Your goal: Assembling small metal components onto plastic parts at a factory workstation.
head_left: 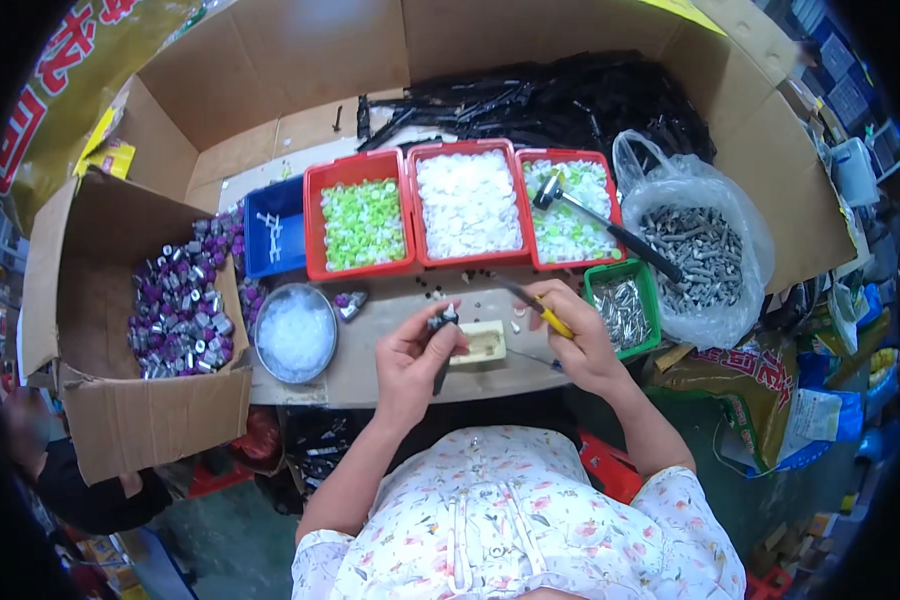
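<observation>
My left hand (407, 362) is closed around a small black part (440, 372) with a pale tip showing between thumb and fingers. Across from it, my right hand (582, 345) grips a yellow-handled tool (556, 322), its dark end angled up and left toward the left hand; the exact kind of tool is unclear. Between the hands a small cream-coloured block-like tray (484, 341) rests on the table. Near the right hand, a thin metal rod (532, 356) lies beside that tray. A green bin (654, 322) of silver metal pins stands just right of the right hand.
Red bins (360, 272) hold green and white pieces; a hammer (610, 225) lies across the right one. A blue bin (275, 190), a bowl (295, 377) of clear pieces and a cardboard box (150, 400) of purple-silver parts stand left. A plastic bag (745, 200) holds metal parts.
</observation>
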Available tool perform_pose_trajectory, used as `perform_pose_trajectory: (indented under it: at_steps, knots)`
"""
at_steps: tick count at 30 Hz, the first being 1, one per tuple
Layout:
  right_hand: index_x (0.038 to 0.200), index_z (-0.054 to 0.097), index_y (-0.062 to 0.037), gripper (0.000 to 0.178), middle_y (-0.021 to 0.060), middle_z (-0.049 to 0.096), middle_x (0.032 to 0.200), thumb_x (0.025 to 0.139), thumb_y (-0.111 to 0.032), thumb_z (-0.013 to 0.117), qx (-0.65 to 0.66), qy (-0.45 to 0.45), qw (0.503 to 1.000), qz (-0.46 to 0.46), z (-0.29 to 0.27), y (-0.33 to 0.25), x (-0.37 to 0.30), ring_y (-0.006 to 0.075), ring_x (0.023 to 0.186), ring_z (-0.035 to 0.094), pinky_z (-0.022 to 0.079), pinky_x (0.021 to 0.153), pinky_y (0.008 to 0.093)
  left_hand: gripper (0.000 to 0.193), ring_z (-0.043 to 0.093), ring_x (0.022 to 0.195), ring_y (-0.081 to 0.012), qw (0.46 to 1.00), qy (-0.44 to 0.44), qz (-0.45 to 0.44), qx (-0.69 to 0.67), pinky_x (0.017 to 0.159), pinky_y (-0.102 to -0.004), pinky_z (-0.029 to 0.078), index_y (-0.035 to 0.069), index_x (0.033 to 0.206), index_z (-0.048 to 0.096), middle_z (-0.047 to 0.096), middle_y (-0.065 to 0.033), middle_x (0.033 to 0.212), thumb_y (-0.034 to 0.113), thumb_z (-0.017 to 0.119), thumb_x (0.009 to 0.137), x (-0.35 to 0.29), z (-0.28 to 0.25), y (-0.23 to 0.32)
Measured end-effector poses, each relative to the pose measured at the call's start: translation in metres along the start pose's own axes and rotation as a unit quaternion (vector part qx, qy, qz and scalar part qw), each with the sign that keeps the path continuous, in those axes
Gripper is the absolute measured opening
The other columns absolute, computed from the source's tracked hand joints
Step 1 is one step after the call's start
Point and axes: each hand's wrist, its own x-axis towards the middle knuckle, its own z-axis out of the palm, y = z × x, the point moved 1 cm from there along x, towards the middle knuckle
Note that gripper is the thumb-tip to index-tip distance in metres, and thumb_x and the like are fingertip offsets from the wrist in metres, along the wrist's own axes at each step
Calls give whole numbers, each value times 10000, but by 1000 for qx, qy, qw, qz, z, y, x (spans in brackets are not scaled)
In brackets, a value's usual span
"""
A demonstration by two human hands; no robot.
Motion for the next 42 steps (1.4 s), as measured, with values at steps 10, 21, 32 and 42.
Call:
perform_pose_trajectory:
  at_steps: [10,21,32,42]
  knots:
    - [1023,545,-4,332,179,512,1196,703,85,542,-214,-65,971,-85,24,-7,-6,385,1109,510,364,947,531,265,614,770,-100,991,31,101,84,694,-221,485,-32,1132,655,659,-68,921,18,689,874,-5,-9,-9]
    - [966,531,8,275,202,492,1158,702,71,573,-275,-32,957,-91,13,-6,-11,408,1057,496,376,921,520,274,578,771,-87,968,20,164,189,666,-212,450,-42,1087,676,649,-58,919,42,741,834,-7,4,1]
    - [898,531,-8,172,156,548,1035,741,20,594,-297,-72,946,-107,13,-3,-11,318,969,560,445,810,434,278,585,775,-112,962,-13,167,216,694,-244,470,-46,1078,676,666,-70,888,38,742,822,-10,1,5]
    - [829,502,5,204,161,542,950,655,70,587,-288,-108,939,-155,6,-1,-29,329,854,557,443,716,412,277,611,709,-93,989,-115,-93,-3,638,-227,507,-57,1106,676,668,-48,811,32,721,847,-22,-6,-2]
